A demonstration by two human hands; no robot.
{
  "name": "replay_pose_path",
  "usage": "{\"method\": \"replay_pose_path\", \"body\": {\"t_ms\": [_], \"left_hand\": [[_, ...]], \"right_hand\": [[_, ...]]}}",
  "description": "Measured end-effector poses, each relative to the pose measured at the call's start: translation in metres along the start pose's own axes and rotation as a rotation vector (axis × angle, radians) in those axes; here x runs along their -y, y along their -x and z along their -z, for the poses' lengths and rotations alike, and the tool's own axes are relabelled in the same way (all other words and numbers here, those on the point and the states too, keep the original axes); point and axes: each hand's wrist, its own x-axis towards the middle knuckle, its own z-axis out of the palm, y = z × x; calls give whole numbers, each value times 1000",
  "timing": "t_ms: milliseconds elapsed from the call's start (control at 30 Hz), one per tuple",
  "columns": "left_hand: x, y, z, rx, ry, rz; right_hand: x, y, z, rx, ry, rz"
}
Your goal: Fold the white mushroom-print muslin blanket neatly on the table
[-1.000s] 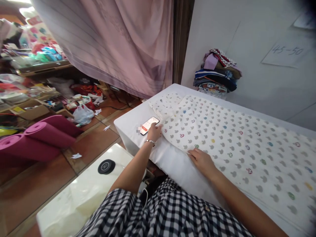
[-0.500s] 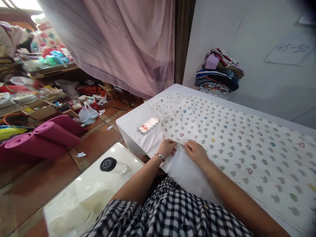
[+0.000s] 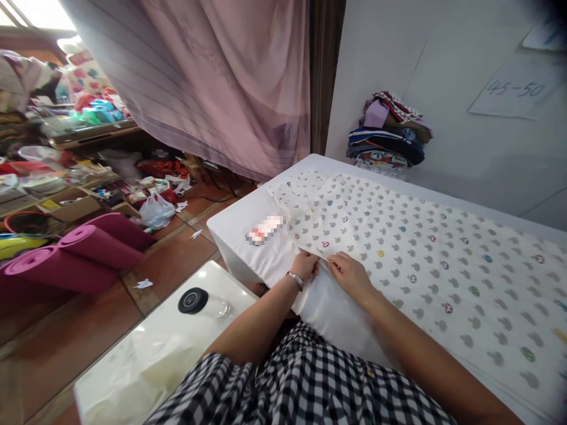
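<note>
A white cloth printed with grey apple-like shapes and small coloured figures lies spread over a white-covered table. Its near edge is pinched in my left hand, which wears a bracelet on the wrist. Close beside it, my right hand grips the same edge with thumb and fingers. A smaller piece with a different print shows at the cloth's far left end. Left of the cloth lies a phone, its screen blurred out.
A white side table at my left carries a clear bottle with a black lid and a crumpled plastic sheet. Rolled pink mats and cluttered boxes stand on the tiled floor. Folded clothes are stacked by the wall, near a pink curtain.
My left hand has left the phone, come back toward me and taken hold of the cloth's edge. My right hand has shifted slightly left and up along that edge.
</note>
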Motion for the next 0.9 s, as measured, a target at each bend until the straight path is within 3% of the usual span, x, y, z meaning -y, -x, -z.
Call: {"method": "replay_pose_path", "body": {"t_ms": [233,367,567,733,900], "left_hand": [[5,15,16,-29,67,-48],[9,18,17,7,165,-6],[13,17,17,41,186,29],[12,21,18,61,219,-8],[14,22,19,86,271,-2]], "right_hand": [[19,7,3,-27,107,88],[24,10,-1,21,157,161],[24,6,14,-123,224,124],[25,10,4,69,276,206],[25,12,-4,97,237,188]]}}
